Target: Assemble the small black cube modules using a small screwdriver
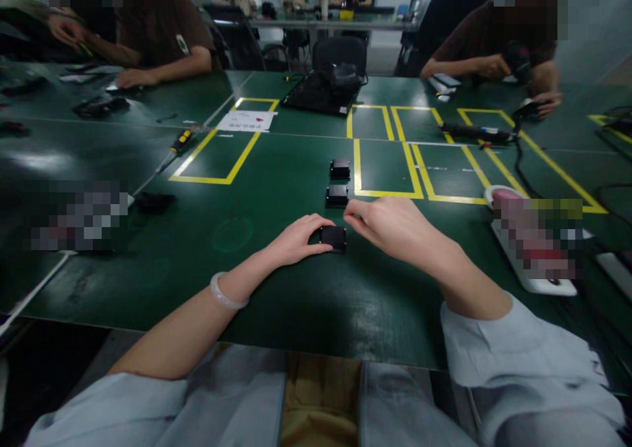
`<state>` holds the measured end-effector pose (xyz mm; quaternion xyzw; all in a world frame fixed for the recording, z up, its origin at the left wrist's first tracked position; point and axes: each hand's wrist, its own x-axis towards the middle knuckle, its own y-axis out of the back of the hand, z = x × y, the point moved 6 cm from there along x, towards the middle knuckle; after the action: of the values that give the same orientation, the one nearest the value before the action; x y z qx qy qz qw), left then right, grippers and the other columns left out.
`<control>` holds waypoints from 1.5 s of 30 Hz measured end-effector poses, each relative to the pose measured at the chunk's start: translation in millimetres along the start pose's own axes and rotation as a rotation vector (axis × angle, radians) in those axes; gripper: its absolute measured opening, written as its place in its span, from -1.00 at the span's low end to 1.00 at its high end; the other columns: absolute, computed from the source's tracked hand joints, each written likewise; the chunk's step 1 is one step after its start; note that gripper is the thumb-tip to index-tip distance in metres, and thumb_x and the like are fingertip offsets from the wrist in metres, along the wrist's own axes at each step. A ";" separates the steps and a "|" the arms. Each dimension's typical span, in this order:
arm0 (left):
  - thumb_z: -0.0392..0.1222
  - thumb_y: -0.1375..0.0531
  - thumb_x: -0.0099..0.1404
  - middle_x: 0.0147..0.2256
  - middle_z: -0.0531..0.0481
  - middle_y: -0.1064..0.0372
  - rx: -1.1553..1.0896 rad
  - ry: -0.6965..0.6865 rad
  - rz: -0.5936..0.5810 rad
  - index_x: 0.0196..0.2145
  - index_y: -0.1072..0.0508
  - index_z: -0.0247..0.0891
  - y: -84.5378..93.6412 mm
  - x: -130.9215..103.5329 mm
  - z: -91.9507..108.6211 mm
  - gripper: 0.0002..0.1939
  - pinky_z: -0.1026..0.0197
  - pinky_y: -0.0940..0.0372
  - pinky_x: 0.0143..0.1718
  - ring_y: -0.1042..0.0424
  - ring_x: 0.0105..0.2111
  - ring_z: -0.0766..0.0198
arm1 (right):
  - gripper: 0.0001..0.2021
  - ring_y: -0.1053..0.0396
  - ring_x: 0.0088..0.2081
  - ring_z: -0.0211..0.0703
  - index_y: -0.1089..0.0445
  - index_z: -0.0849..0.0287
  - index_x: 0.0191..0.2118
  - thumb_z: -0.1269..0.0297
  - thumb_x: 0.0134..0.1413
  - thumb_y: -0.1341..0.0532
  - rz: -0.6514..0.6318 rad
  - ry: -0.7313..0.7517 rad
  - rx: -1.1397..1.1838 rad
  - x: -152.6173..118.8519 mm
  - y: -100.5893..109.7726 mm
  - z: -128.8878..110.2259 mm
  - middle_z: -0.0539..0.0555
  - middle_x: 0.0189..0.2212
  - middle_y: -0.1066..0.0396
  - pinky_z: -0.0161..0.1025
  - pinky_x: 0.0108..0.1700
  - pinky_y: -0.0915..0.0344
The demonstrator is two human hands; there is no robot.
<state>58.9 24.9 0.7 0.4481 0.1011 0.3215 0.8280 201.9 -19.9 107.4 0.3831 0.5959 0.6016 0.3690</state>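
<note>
A: Quick pass. Where's the thing in hand?

B: Small black box (333, 237), flat on the green table (276, 302), centre, close to the near edge. Left hand (296, 239) curls round its left side, fingers touching the top-left edge, thumb tucked low. Narrow grip, holding the box against the table, not lifted.

A: Right hand?

B: Right hand (390, 226) sits just right of the box and slightly beyond it, fingertips pinched together above the box's upper right corner. Can't tell if they pinch anything; too small to see. Looks just off the box, maybe grazing it.

A: Axis?

B: Box is nearly square, slightly longer left to right, so its long side runs between the two hands. Left hand is the nearer one, already on it.

A: Anything around?

B: Two more black boxes in a line straight ahead, second box (337, 195) then third box (340, 168), apart from each other, beside the yellow tape outline (388, 193). White bracelet (224, 293) on the left wrist. Other people's hands at the far side, well apart.
</note>
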 end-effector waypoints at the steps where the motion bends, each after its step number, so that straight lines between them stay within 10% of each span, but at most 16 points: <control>1: 0.05 -0.21 0.32 -0.08 -0.07 -0.36 0.000 0.000 -0.002 0.05 -0.34 -0.17 0.0 0.0 0.2 -0.58 0.09 -0.25 -0.07 -0.35 -0.07 0.09 | -0.71 -0.39 -0.45 -0.12 -0.38 0.15 -0.10 0.22 0.33 0.05 0.004 0.006 0.009 -0.3 -0.1 0.2 0.10 -0.46 -0.50 -0.26 -0.46 0.15; 45: 0.04 -0.21 0.31 -0.04 -0.08 -0.36 -0.014 0.023 -0.012 0.04 -0.34 -0.17 1.1 -0.5 -0.2 -0.59 0.05 -0.25 -0.03 -0.35 -0.04 0.06 | -0.75 -0.36 -0.42 -0.15 -0.20 0.17 0.01 0.28 0.27 0.02 -0.022 0.074 0.152 -5.3 3.0 -4.2 0.08 -0.35 -0.47 -0.28 -0.44 0.06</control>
<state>58.0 25.2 1.5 0.4382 0.1110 0.3224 0.8317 200.4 -26.6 110.3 0.3810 0.6573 0.5642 0.3233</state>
